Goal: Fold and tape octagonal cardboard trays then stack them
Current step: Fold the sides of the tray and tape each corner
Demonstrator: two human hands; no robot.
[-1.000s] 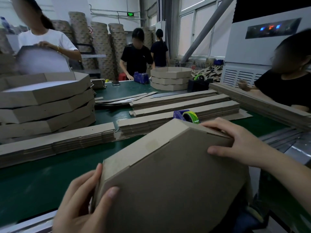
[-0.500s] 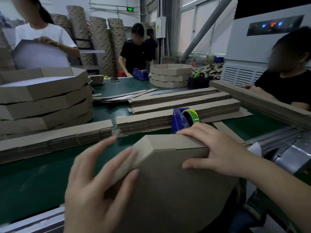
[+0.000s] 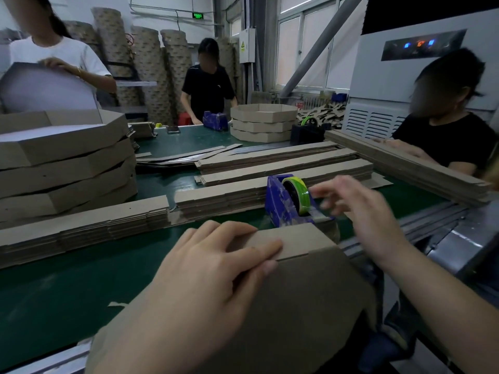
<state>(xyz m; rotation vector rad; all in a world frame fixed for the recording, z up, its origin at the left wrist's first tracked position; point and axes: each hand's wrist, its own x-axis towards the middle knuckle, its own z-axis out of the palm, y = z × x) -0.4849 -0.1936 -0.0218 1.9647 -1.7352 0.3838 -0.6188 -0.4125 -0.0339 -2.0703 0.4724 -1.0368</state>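
Observation:
A folded brown octagonal cardboard tray [image 3: 305, 300] stands tilted against the near edge of the green table [image 3: 54, 298], its base facing me. My left hand [image 3: 213, 268] lies flat over its top rim, fingers straight and pressing a side flap. My right hand [image 3: 359, 209] is off the tray, blurred, its fingers spread at the front of the blue tape dispenser [image 3: 286, 203] with its green-yellow roll; whether it pinches tape I cannot tell. A stack of finished trays [image 3: 64, 163] rises at the left.
Piles of flat cardboard strips [image 3: 270, 168] cross the middle of the table, with another pile [image 3: 81, 228] at the near left. Three people work around the table, a second tray stack [image 3: 262, 122] and blue dispenser [image 3: 216, 121] by the far one. A metal frame [image 3: 459, 238] edges the right.
The tray has dropped lower and turned. My left hand moved from its left corner onto the top rim. My right hand let go of the rim and reached to the tape dispenser.

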